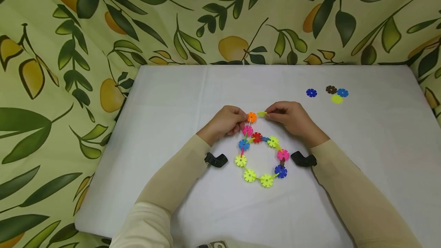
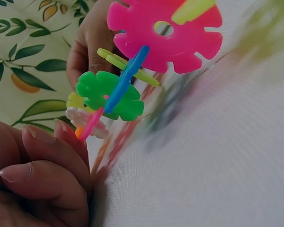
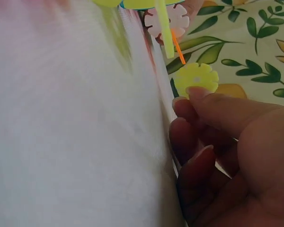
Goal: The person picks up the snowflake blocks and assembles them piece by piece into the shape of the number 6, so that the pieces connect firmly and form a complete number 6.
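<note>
Near the middle of the table, several flower-shaped plastic discs are slotted together into a ring, with a pink disc (image 1: 247, 130) and an orange disc (image 1: 252, 117) on a short tail at its far-left side. My left hand (image 1: 225, 121) holds the tail's end by the orange disc, fingers curled. Between thumb and fingertips, my right hand (image 1: 291, 119) pinches a loose-looking yellow disc (image 3: 196, 78) right beside the orange one. Whether these two touch, I cannot tell. A white disc (image 3: 168, 22) and a green disc (image 2: 97, 90) also belong to the tail.
At the back right of the white-covered table (image 1: 165, 98) lie a dark blue disc (image 1: 311, 93), a brown disc (image 1: 331, 89), a light blue disc (image 1: 342, 92) and another yellow disc (image 1: 337, 99). A leaf-and-fruit patterned cloth (image 1: 193, 30) hangs behind and at the left.
</note>
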The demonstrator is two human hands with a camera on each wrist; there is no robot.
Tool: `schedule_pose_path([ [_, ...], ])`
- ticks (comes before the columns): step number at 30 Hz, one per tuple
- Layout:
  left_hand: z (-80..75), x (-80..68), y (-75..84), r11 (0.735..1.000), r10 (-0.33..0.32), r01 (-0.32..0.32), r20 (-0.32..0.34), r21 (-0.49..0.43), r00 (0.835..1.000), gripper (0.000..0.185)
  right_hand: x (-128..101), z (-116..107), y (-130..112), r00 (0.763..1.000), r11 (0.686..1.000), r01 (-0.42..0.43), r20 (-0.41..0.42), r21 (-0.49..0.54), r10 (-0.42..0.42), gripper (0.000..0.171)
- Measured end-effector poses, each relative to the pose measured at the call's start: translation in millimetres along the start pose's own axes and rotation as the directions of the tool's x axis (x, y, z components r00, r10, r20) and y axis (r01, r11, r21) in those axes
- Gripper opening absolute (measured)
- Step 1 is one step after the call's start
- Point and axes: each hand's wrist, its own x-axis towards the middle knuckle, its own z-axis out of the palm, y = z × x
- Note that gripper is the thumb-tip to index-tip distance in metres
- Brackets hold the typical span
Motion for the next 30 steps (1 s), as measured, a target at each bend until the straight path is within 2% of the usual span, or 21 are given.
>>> schedule_pose_path([
  [8, 0.3, -1.2, 2.3, 0.997, -0.001, 0.003, 0.033, -0.073, 0.999, 0.017, 2, -1, -1, 1.0, 0.999, 0.016, 0.018, 0.041, -0.016, 0.008],
  [14, 1.4, -1.2, 0.5, 0.994, 0.012, -0.006, 0.055, -0.106, 0.998, 0.017, 5, 1, 0, 0.999, 0.999, 0.042, 0.032, 0.016, -0.042, 0.008],
  [22, 3.0, -1.4, -2.9, 0.994, 0.033, -0.028, 0.045, -0.107, 0.998, 0.015, 9, 3, -5, 0.995, 0.996, 0.09, 0.037, -0.023, -0.089, 0.005],
  [30, -0.7, 1.7, -5.8, 0.989, 0.036, -0.027, 0.062, -0.143, 0.997, 0.013, 14, 3, -9, 0.985, 0.987, 0.156, 0.08, -0.049, -0.151, 0.007],
])
